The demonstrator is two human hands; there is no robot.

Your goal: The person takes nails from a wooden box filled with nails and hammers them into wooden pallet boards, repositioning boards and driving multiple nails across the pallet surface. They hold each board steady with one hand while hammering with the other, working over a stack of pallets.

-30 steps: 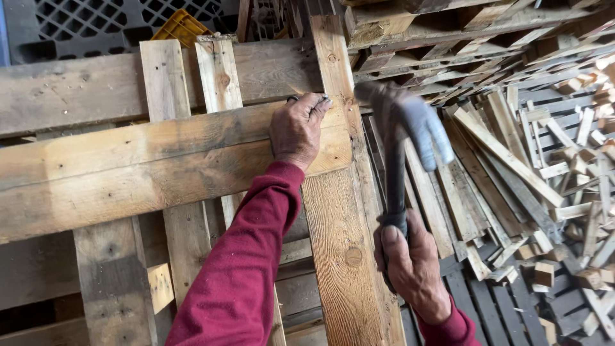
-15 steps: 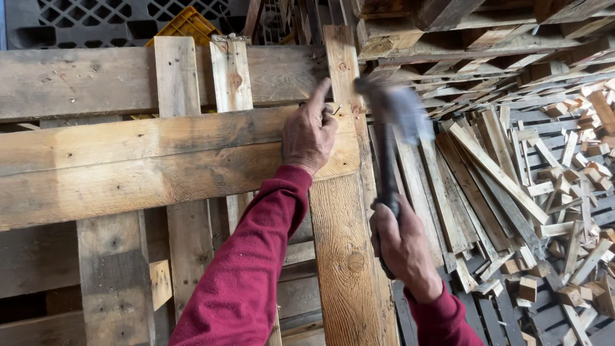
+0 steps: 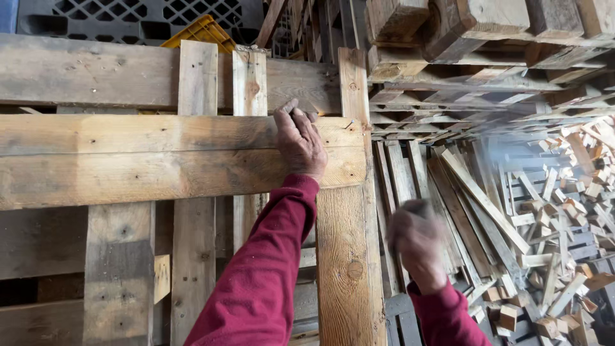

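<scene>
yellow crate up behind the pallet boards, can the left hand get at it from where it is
Probably not directly. The left hand rests flat on the horizontal pallet board, and the yellow crate sits beyond the upper plank and upright slats, which cover all but its top corner.

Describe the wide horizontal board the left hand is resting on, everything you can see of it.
The wide horizontal board is weathered, grey-brown bare wood with dark stains, small nail holes and a lengthwise crack. It lies across the pallet's upright slats, running from the frame's left edge to the vertical plank at right, which it overlaps. The left hand rests flat on it near its right end, fingers over the top edge. Nothing else touches it.
</scene>
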